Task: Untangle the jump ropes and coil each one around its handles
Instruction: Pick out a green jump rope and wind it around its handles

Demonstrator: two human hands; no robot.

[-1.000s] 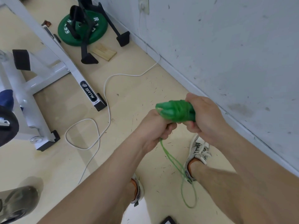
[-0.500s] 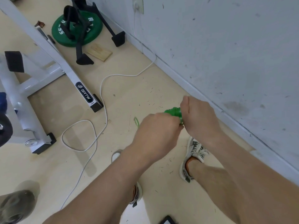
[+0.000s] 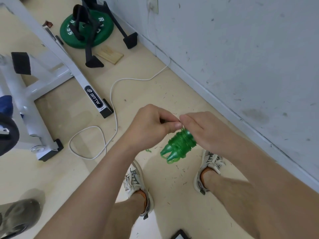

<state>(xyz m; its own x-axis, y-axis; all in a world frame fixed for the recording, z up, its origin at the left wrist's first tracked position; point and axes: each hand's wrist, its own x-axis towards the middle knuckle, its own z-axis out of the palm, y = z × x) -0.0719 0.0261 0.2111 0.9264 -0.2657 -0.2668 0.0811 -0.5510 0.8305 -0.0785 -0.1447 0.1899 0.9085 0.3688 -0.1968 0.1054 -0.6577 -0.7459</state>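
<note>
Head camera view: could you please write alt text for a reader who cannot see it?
The right hand grips a green jump rope coiled around its handles while the left hand pinches its top end. A white cable lies on the floor.

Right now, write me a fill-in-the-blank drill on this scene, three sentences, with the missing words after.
1. The rope wound round its handles is ____ in colour.
2. The loose cable left of the hands is ____.
3. The right hand grips the rope and the left hand pinches at its top, so it is held in ____ hands.

Missing words: green; white; two.
</note>
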